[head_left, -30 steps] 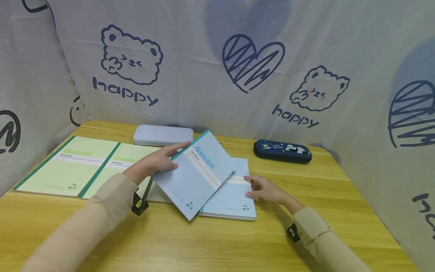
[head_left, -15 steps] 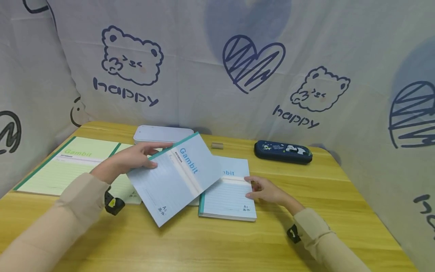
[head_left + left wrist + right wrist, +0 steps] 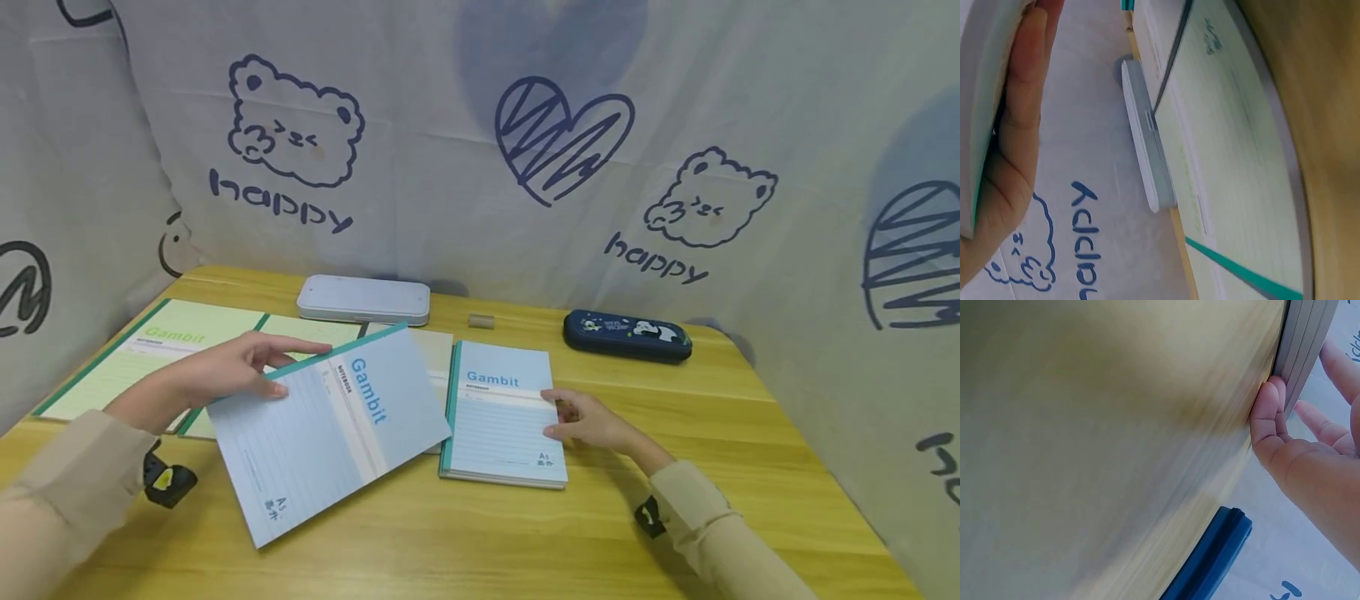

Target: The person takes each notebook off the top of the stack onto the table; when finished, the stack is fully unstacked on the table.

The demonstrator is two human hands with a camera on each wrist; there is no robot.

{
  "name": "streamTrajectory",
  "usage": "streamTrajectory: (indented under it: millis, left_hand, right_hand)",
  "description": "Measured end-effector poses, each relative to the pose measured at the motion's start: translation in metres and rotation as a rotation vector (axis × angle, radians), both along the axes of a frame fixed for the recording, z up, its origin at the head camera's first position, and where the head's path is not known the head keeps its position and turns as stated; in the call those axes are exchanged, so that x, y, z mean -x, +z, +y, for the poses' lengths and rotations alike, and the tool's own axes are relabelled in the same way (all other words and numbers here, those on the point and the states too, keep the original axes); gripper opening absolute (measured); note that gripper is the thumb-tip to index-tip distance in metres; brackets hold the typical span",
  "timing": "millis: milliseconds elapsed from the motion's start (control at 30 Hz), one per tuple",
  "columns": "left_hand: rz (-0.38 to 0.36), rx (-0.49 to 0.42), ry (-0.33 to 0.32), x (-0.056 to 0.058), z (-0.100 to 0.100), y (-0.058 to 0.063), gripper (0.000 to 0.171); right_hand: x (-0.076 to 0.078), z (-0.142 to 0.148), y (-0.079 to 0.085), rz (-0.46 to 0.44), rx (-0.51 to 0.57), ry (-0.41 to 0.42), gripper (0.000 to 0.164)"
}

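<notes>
Printed cloth hung behind the wooden desk. Head view: the left hand pinched a blue notebook near its green spine, tilted above the desk, presumably because that edge gave firm hold. Left wrist view: its fingers lay along that notebook. Right wrist view: the right hand held fingers curled at the edge of the notebook stack, perhaps steadying it.

My left forearm angled up and inward, the left hand pinching between thumb and fingers. My right forearm slanted in opposite, the right hand low, its fingers bent.
</notes>
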State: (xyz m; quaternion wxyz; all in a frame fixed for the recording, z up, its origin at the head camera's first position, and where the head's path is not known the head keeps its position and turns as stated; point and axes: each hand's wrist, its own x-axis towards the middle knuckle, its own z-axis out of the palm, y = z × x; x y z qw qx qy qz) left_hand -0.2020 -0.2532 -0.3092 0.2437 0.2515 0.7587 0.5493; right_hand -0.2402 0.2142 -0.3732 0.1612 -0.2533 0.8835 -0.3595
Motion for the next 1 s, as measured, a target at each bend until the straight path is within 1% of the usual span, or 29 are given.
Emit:
streamTrajectory:
  millis: [200, 233, 300, 433, 600, 700, 900, 1000]
  left_hand:
    - [0.041, 0.016, -0.031, -0.011, -0.02, -0.002, 0.052]
    - [0.059, 0.024, -0.034, -0.012, -0.023, -0.002, 0.051]
    - [0.082, 0.036, -0.042, -0.014, -0.028, -0.003, 0.051]
    - [0.113, 0.038, -0.077, -0.016, -0.041, -0.006, 0.052]
    - [0.082, -0.016, -0.135, -0.019, -0.055, -0.009, 0.053]
    - [0.062, -0.029, -0.165, -0.021, -0.059, -0.01, 0.052]
    - [0.093, 0.04, -0.192, -0.025, -0.065, -0.011, 0.047]
    - [0.082, 0.064, -0.198, -0.028, -0.069, -0.015, 0.049]
  right_hand:
    - [0.0, 0.001, 0.0, 0.015, -0.011, 0.004, 0.058]
    - [0.0, 0.001, 0.0, 0.015, -0.012, 0.005, 0.058]
    - [0.001, 0.001, -0.001, 0.014, -0.01, 0.008, 0.058]
    - [0.001, 0.0, -0.001, 0.014, -0.013, 0.006, 0.058]
    - [0.0, 0.0, 0.0, 0.015, -0.01, -0.012, 0.058]
    - [0.0, -0.001, 0.001, 0.01, -0.012, -0.018, 0.058]
    - [-0.001, -0.001, 0.001, 0.006, -0.012, -0.015, 0.057]
    - [-0.001, -0.002, 0.001, 0.01, -0.014, -0.011, 0.057]
